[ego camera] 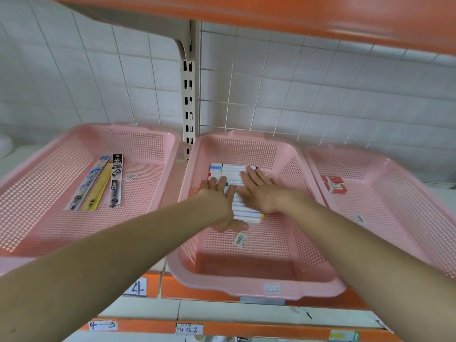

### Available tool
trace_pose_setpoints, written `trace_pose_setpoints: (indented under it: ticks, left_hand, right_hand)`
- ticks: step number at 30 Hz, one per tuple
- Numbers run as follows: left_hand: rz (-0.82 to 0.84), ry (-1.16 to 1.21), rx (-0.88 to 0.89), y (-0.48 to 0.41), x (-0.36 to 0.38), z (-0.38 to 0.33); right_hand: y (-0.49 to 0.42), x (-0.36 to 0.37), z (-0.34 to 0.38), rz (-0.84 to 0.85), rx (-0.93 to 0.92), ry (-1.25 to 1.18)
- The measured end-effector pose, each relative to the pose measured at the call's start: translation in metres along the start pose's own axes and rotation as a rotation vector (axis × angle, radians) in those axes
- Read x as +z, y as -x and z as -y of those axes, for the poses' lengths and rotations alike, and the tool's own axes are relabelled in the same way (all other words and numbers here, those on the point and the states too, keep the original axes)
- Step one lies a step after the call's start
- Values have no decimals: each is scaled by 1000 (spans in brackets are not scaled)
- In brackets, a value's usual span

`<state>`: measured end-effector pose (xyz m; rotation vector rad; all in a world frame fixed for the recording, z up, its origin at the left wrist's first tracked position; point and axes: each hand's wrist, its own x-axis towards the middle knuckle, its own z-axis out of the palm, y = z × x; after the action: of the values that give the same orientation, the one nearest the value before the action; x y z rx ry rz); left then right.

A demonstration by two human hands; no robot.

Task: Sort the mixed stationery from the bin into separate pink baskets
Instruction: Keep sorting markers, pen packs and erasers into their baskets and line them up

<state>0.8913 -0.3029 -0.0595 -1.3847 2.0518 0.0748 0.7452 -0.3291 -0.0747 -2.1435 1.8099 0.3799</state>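
Three pink baskets stand side by side on a shelf. The middle basket (256,280) holds a row of white markers (234,171) with coloured caps. My left hand (218,196) and my right hand (256,191) both lie flat on these markers, fingers straight. The left basket (49,230) holds several long packs (98,183) of pens and refills. In the right basket (394,218) lie small red and white boxes (333,184). The source bin is out of view.
An orange shelf board (296,16) hangs close overhead. A slotted metal upright (188,99) stands against the tiled wall behind the baskets. Orange shelf edges with handwritten labels (135,288) run below. A barcode sticker (240,239) lies on the middle basket's floor.
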Motion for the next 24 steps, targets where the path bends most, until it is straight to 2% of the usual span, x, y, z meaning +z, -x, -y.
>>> trace_pose_setpoints:
  ticks: [6,9,12,14,17,24]
  left_hand:
    - [-40,-24,-18,0,-3,-2]
    - [-108,-81,33,5,-5,7]
    - [-176,-59,59,12,-8,19]
    - [-259,38,143,15,-10,26]
    - [-369,164,233,22,-15,33]
    - [-766,326,182,25,-39,16]
  right_hand:
    - [-1,-1,1,31,-15,-10]
    - [5,-8,2,-2,-21,-23]
    - [16,-23,1,-71,-16,80]
    - [28,-34,-1,-152,6,151]
    - [45,-48,-10,-303,19,106]
    - [94,-45,-50,-419,110,-58]
